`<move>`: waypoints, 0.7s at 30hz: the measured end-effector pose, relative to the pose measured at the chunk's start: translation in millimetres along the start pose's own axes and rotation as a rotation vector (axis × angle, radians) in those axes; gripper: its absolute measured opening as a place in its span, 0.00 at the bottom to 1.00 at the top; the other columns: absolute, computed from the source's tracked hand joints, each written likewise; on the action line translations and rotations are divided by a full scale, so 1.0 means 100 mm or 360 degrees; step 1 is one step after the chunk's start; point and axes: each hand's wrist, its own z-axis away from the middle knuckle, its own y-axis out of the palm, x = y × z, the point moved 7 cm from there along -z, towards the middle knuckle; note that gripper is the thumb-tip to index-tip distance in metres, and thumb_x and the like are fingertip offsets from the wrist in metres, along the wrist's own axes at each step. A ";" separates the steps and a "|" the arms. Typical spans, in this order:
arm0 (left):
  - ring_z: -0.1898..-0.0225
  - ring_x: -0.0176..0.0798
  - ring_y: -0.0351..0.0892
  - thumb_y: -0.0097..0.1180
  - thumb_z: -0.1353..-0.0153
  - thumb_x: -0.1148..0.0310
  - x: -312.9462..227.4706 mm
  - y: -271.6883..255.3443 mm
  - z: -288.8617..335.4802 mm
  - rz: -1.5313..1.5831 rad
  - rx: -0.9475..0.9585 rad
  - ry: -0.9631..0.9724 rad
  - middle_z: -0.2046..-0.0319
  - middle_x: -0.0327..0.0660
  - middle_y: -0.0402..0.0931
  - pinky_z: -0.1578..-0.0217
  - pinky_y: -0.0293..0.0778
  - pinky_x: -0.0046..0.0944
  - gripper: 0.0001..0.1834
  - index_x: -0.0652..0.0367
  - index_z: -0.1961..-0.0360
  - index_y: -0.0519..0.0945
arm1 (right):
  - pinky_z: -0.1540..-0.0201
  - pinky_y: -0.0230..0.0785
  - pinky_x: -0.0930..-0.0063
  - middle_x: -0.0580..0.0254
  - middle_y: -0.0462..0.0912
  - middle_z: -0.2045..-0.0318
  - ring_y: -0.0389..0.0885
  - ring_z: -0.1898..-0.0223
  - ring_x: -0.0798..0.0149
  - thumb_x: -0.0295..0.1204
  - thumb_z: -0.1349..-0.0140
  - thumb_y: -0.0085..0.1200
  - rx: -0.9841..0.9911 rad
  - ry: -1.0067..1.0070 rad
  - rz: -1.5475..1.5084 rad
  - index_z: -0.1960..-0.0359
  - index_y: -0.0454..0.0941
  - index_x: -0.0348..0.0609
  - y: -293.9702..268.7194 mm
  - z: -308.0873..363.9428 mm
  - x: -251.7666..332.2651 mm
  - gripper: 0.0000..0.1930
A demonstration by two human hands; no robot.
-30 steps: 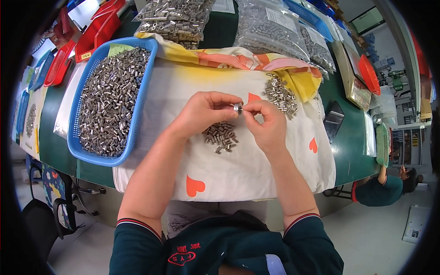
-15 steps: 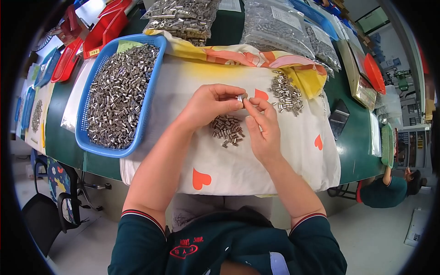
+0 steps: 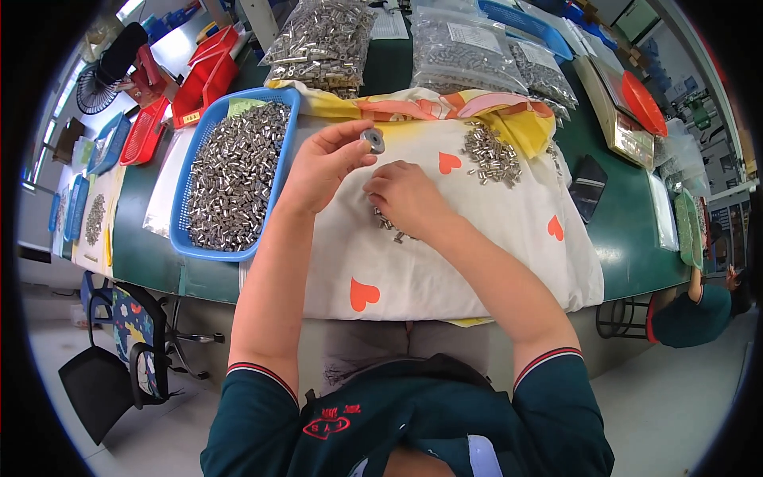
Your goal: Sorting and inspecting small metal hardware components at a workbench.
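Observation:
My left hand (image 3: 324, 167) is closed on a round grey metal ring (image 3: 373, 141) with a hole through its middle, held between thumb and fingertips above the cloth. To its right, my right hand (image 3: 409, 199) reaches over a small pile of short metal sleeves (image 3: 387, 224), fingers bent down and together. Its fingertips are hidden, so whether they grip a sleeve does not show. The hand covers much of that pile. Farther right on the white cloth (image 3: 445, 278) lies another pile of shiny metal sleeves (image 3: 490, 155).
A blue basket (image 3: 214, 254) full of metal sleeves stands left of the cloth. Clear bags of metal parts (image 3: 318, 48) sit at the back beside red bins (image 3: 208, 71). A dark phone-like object (image 3: 588, 188) lies at right. Another person (image 3: 691, 316) is at far right.
My hands, together before, have come apart. The left has moved left and away from me with the ring; the right has moved left and down over the small pile. The view has shifted slightly.

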 end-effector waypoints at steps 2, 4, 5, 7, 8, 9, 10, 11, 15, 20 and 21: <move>0.62 0.38 0.76 0.51 0.46 0.75 0.19 -0.09 0.05 0.0235 -0.0094 -0.0136 0.61 0.44 0.74 0.61 0.72 0.31 0.15 0.63 0.55 0.71 | 0.59 0.63 0.67 0.62 0.76 0.71 0.72 0.64 0.59 0.28 0.53 0.49 0.0188 -0.0023 0.0172 0.74 0.76 0.43 0.17 0.01 0.01 0.05; 0.64 0.35 0.75 0.51 0.46 0.75 0.41 -0.15 0.09 0.0359 -0.0333 -0.0283 0.65 0.41 0.74 0.63 0.72 0.30 0.14 0.65 0.56 0.72 | 0.59 0.63 0.68 0.63 0.76 0.71 0.71 0.64 0.60 0.28 0.54 0.50 0.0115 -0.0044 0.0194 0.75 0.76 0.43 0.14 0.06 0.01 0.05; 0.64 0.35 0.75 0.51 0.46 0.75 0.49 -0.15 0.09 0.0363 -0.0338 -0.0279 0.65 0.41 0.74 0.63 0.72 0.30 0.14 0.65 0.56 0.72 | 0.60 0.63 0.69 0.64 0.76 0.70 0.71 0.64 0.60 0.28 0.55 0.50 0.0045 -0.0055 0.0216 0.76 0.76 0.44 0.10 0.11 0.00 0.04; 0.65 0.35 0.75 0.52 0.47 0.75 0.59 -0.08 0.08 0.0299 -0.0268 -0.0342 0.65 0.41 0.74 0.63 0.72 0.30 0.15 0.65 0.57 0.72 | 0.60 0.63 0.69 0.64 0.76 0.70 0.71 0.63 0.60 0.28 0.54 0.51 0.0044 -0.0013 0.0180 0.75 0.76 0.43 0.05 0.20 -0.02 0.05; 0.65 0.35 0.75 0.52 0.47 0.75 0.62 -0.09 0.08 0.0300 -0.0280 -0.0343 0.65 0.41 0.74 0.63 0.72 0.30 0.15 0.65 0.57 0.72 | 0.60 0.63 0.69 0.64 0.75 0.69 0.71 0.63 0.61 0.28 0.54 0.51 0.0040 0.0034 0.0142 0.75 0.76 0.43 0.03 0.24 -0.05 0.05; 0.65 0.35 0.75 0.53 0.47 0.75 0.60 -0.08 0.06 0.0176 -0.0270 -0.0317 0.65 0.41 0.74 0.63 0.72 0.30 0.15 0.65 0.57 0.72 | 0.60 0.63 0.69 0.64 0.75 0.69 0.71 0.63 0.61 0.28 0.54 0.51 0.0046 0.0039 0.0132 0.75 0.76 0.43 0.02 0.28 -0.06 0.05; 0.65 0.35 0.75 0.53 0.47 0.75 0.59 -0.08 0.07 0.0049 -0.0263 -0.0292 0.65 0.41 0.74 0.64 0.72 0.29 0.15 0.66 0.57 0.72 | 0.59 0.63 0.69 0.64 0.75 0.69 0.71 0.63 0.60 0.28 0.54 0.51 -0.0026 0.0041 0.0084 0.74 0.76 0.43 -0.02 0.31 -0.05 0.05; 0.66 0.33 0.75 0.54 0.48 0.75 0.55 -0.12 0.09 -0.0001 -0.0271 -0.0263 0.66 0.40 0.74 0.64 0.72 0.28 0.15 0.66 0.58 0.72 | 0.59 0.63 0.69 0.64 0.75 0.69 0.71 0.63 0.60 0.28 0.54 0.52 -0.0100 0.0041 0.0031 0.74 0.76 0.42 -0.05 0.34 -0.04 0.06; 0.67 0.30 0.74 0.55 0.49 0.75 0.06 -0.02 0.32 -0.0255 -0.0314 -0.0085 0.66 0.40 0.75 0.63 0.72 0.28 0.15 0.65 0.58 0.73 | 0.60 0.63 0.67 0.65 0.75 0.69 0.71 0.62 0.61 0.26 0.55 0.52 -0.0193 0.0053 -0.0001 0.72 0.76 0.44 -0.24 0.33 0.10 0.06; 0.65 0.31 0.74 0.52 0.49 0.79 -0.25 -0.02 0.82 -0.0290 -0.0349 0.0027 0.64 0.42 0.75 0.62 0.73 0.31 0.15 0.67 0.58 0.72 | 0.60 0.64 0.68 0.63 0.75 0.70 0.71 0.64 0.60 0.27 0.53 0.50 0.0068 -0.0176 -0.0145 0.73 0.76 0.43 0.26 0.02 0.51 0.05; 0.64 0.32 0.74 0.51 0.49 0.80 -0.26 -0.08 0.93 -0.0284 -0.0399 0.0005 0.64 0.42 0.75 0.62 0.73 0.31 0.15 0.67 0.58 0.72 | 0.61 0.64 0.68 0.63 0.75 0.71 0.71 0.65 0.59 0.27 0.53 0.50 0.0125 -0.0237 -0.0101 0.74 0.76 0.43 0.39 -0.02 0.59 0.04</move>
